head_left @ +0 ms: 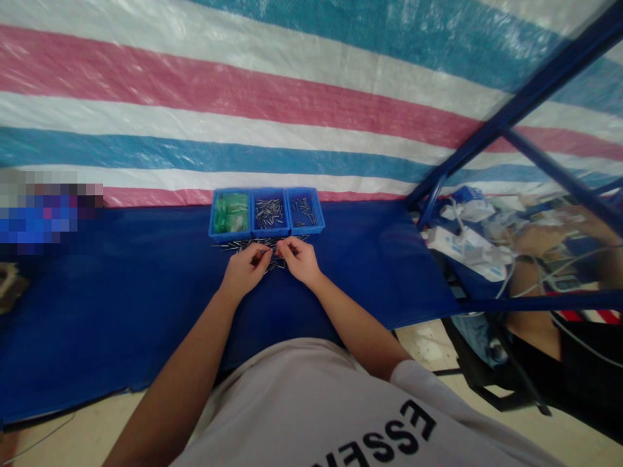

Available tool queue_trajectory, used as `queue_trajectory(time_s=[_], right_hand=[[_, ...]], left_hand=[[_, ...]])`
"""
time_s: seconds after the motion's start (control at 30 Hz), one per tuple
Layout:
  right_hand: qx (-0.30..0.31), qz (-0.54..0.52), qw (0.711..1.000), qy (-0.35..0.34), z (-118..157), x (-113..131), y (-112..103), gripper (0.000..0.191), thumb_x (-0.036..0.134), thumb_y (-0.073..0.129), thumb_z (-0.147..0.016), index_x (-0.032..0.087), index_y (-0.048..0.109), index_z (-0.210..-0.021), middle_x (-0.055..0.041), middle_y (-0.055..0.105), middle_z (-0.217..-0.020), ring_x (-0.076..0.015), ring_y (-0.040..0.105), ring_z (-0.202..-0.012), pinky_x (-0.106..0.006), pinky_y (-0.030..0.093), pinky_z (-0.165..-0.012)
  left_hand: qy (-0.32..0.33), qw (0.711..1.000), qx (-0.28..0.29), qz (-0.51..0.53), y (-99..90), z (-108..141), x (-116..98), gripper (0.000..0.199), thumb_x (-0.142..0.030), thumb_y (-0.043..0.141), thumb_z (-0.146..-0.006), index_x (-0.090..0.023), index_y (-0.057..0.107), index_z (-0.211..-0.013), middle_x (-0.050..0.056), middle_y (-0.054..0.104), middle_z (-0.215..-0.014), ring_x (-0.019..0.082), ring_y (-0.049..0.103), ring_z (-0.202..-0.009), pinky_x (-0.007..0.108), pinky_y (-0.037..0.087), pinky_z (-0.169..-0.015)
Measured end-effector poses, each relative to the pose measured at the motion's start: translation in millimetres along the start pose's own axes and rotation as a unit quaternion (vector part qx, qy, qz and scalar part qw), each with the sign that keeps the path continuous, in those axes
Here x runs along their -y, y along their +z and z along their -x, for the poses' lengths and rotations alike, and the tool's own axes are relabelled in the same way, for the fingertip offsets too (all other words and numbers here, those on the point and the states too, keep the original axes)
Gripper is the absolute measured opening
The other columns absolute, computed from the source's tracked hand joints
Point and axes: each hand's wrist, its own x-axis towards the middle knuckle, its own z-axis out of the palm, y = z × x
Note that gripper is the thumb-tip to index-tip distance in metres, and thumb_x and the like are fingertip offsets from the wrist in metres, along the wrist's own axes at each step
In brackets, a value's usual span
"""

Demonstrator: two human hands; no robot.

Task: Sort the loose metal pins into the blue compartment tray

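Observation:
Three blue bins stand side by side on the blue table. Green packets lie in the left bin (211, 227); the middle bin (270, 231) and the right bin (307, 229) hold thin metal pins. Loose pins (237, 244) are spread in front of the bins, partly under my hands. My left hand (246, 267) is pinched at the pile, and my right hand (298, 258) is pinched close beside it. Whatever sits between the fingertips of either hand is too small to make out.
The blue table (121, 285) extends to both sides. A striped sheet (292, 104) hangs behind it. Blue metal bars (487, 139) rise at the right, beside a white power strip (462, 250), cables and plastic bags. Blurred objects lie at the far left.

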Motion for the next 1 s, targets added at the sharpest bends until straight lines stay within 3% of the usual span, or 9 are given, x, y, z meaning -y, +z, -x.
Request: queue_trajectory(time_s=[1.0], right_hand=[[0.002,0.003,1.000,0.003,0.6,6.3,-2.0,0.045,0.052,0.045,-0.089,0.010,0.061,-0.081,-0.0040,0.062,-0.077,-0.0041,0.053,-0.065,-0.014,0.044,-0.066]], left_hand=[[-0.014,1.000,0.001,-0.006,0.8,1.1,3.8,0.022,-0.036,0.052,-0.088,-0.019,0.063,-0.096,-0.004,0.058,-0.060,0.008,0.052,-0.051,0.019,0.041,-0.054]])
